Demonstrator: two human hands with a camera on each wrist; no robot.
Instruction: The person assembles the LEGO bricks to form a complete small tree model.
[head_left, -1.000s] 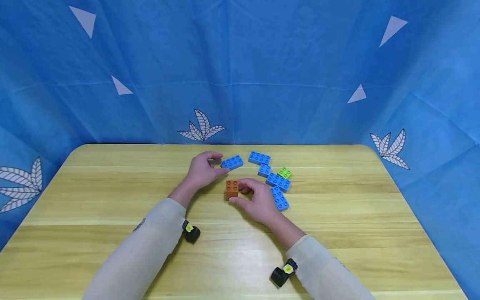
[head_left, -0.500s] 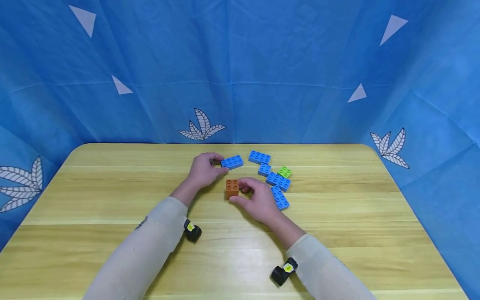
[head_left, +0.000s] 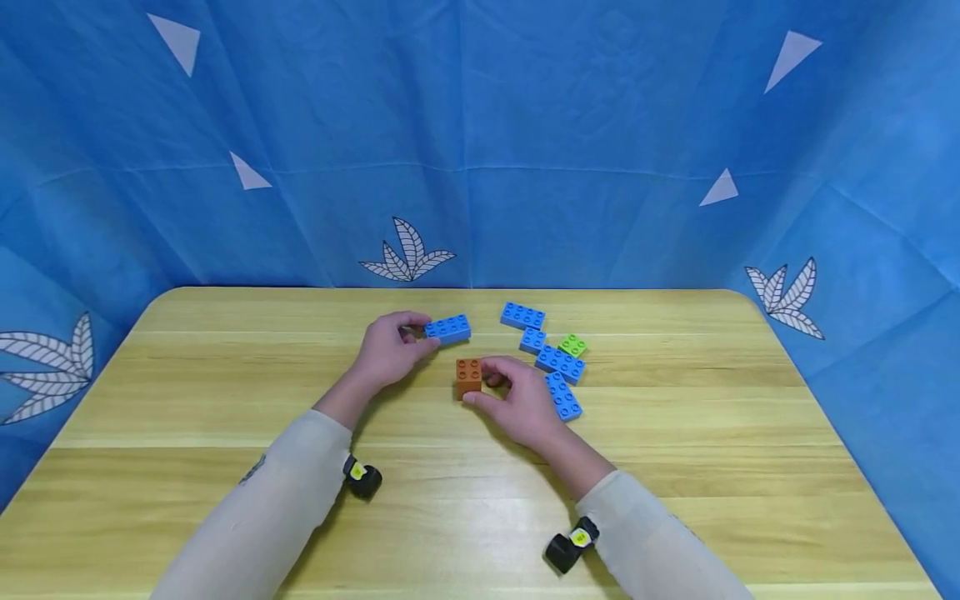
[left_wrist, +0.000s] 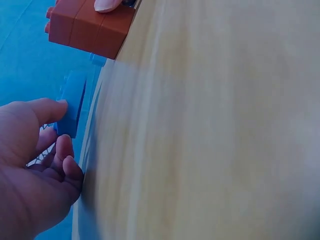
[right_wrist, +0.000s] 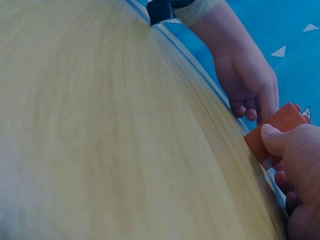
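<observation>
My left hand pinches the left end of a long blue toy brick between thumb and fingers. In the left wrist view that blue brick is slightly tilted, with a dark gap along its lower side. Nearer to me, my right hand grips an upright stack of orange-brown bricks, four studs on top. Seams between its layers show in the left wrist view, where the orange-brown stack has the right thumb across its side. The right-hand fingers behind the stack are partly hidden.
Right of the hands lie more blue bricks: one at the back, a small square one, and two long ones, the nearest close behind the right hand. A small green brick sits beside them. A blue curtain hangs behind the wooden table.
My left hand has taken the long blue brick and shifted left and slightly toward me with it. The right hand and the orange-brown stack stay in place.
</observation>
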